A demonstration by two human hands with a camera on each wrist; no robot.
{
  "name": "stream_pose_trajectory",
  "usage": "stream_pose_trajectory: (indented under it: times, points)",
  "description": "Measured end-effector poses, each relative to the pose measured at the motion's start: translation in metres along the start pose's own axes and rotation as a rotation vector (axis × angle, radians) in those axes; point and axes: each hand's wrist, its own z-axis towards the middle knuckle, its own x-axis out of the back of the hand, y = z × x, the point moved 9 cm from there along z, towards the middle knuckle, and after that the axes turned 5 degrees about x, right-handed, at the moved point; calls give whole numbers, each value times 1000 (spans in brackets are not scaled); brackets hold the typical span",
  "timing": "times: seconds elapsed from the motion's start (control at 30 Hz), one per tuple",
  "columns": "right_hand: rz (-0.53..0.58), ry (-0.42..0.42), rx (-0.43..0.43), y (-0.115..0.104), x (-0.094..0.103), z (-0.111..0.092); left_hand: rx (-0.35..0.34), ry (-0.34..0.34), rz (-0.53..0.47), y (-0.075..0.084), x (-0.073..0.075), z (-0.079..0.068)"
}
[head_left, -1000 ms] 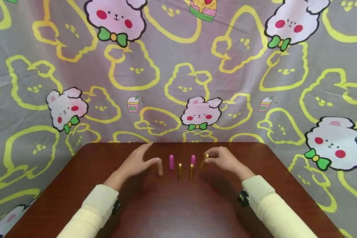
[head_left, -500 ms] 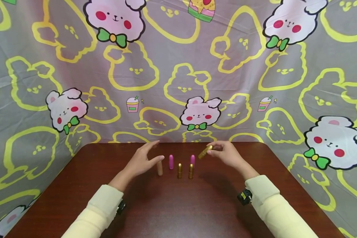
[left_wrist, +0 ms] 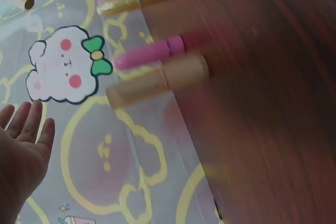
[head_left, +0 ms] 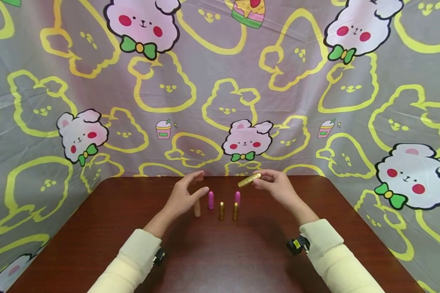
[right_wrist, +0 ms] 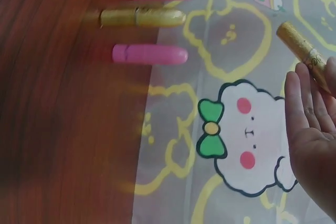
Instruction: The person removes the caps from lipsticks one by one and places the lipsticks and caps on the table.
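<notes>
In the head view my right hand [head_left: 278, 188] pinches a gold lipstick tube [head_left: 248, 180] between thumb and fingers, tilted above the table; the right wrist view shows dark lettering on this tube [right_wrist: 299, 43]. My left hand [head_left: 185, 195] hovers with fingers spread and holds nothing. Just below it stands a beige tube [head_left: 197, 209], its top hidden by the thumb. Beside that stands a pink tube [head_left: 211, 200]. Two gold tubes, one [head_left: 221, 211] left and one [head_left: 235, 213] right, stand in front. A second pink tube [head_left: 237, 197] is partly hidden behind the right gold one.
All the standing tubes are upright on a dark brown wooden table [head_left: 220, 252]. A grey curtain [head_left: 297, 97] with cartoon rabbits and yellow outlines hangs behind the table and along both sides.
My right hand has lifted the gold lipstick tube and tipped it nearly level. My left hand has moved right and slightly up. The standing tubes have stayed put.
</notes>
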Motion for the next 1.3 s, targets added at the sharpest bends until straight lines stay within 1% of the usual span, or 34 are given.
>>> stream_pose_trajectory:
  times: [0.13,0.27,0.4,0.5,0.6,0.67,0.77,0.83,0.9,1.1,1.2,1.3]
  points:
    - [81,15,10,-7,-5,-2,27,2,-147,2,-8,2]
    - [158,30,11,-12,-11,-3,54,-3,-265,2,-17,3]
    - [243,54,13,-15,-17,-2,107,1,-394,2,-23,5]
    - [302,73,5,-16,-21,-1,134,29,-465,3,-24,6]
    - [346,93,-16,-17,-24,-2,139,63,-519,4,-25,6]
    - [371,112,-36,-17,-25,-2,138,82,-580,5,-25,6]
    - [405,134,-60,-15,-26,-3,157,102,-671,6,-29,6]
    - [438,150,-70,-15,-27,-3,172,109,-730,6,-32,6]
    - [484,162,-74,-16,-29,-3,185,112,-764,6,-35,7]
    - [611,192,-83,-18,-37,-3,203,125,-898,12,-45,9]
    - [644,192,-88,-19,-42,-4,215,141,-979,15,-48,10]
    - [647,189,-93,-20,-46,-4,235,150,-1038,17,-52,12]
